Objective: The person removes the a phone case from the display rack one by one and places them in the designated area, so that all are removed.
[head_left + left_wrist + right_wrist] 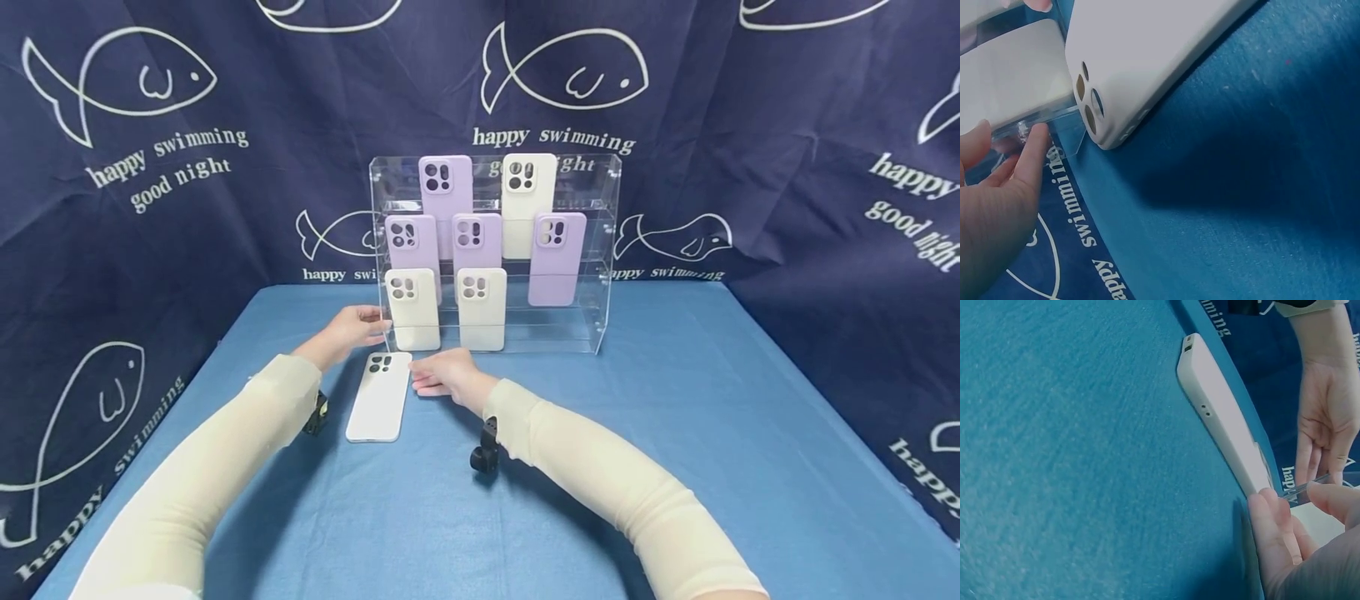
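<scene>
A white phone case [378, 398] with camera cutouts lies on the blue cloth in front of a clear acrylic stand [551, 340]. My right hand [453, 377] is at the case's upper right corner; in the right wrist view its fingertips [1266, 503] overlap the case end, thumb held apart. At the stand's lower left side is my left hand [351, 332], its extended fingers touching the clear panel. The left wrist view shows that thumb [977, 142] spread from the index finger, beside a white case [1013, 72] on the stand's bottom tier.
The tiered stand holds several lilac cases [557, 258] and white cases [482, 321], all with camera cutouts toward me. Behind it hangs a dark blue curtain [300, 108] printed with fish and words. Blue cloth [675, 400] stretches to the right of the stand.
</scene>
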The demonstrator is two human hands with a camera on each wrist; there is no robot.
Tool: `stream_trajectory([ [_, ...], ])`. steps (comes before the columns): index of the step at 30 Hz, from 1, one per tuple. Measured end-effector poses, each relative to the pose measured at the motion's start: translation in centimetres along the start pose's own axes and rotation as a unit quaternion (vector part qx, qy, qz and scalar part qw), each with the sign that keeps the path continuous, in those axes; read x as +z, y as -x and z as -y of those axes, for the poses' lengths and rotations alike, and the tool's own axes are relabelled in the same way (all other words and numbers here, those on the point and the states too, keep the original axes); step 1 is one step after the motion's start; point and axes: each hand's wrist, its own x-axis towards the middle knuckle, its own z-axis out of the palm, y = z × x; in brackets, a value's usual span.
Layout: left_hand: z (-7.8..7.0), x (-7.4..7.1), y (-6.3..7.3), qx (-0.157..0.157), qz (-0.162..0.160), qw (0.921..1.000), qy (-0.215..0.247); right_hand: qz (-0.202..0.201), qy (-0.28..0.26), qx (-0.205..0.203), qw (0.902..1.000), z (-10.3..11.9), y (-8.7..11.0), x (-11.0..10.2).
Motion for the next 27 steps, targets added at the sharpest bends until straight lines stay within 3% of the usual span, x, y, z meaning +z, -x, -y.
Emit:
stream_trajectory([
  [7, 0.1, -0.2, -0.2, 0.006, 0.008, 0.9999, -0.006, 0.015, 0.011, 0.000, 0.9998, 0.6, 0.7, -0.2],
  [22, 0.0, -0.4, -0.2, 0.006, 0.019, 0.9995, -0.026, 0.065, 0.025, -0.040, 0.9968, 2.6, 1.3, -1.6],
  [27, 0.2, -0.4, -0.1, 0.010, 0.020, 0.9994, -0.025, 0.062, 0.032, -0.046, 0.9965, 3.3, 1.3, -2.3],
])
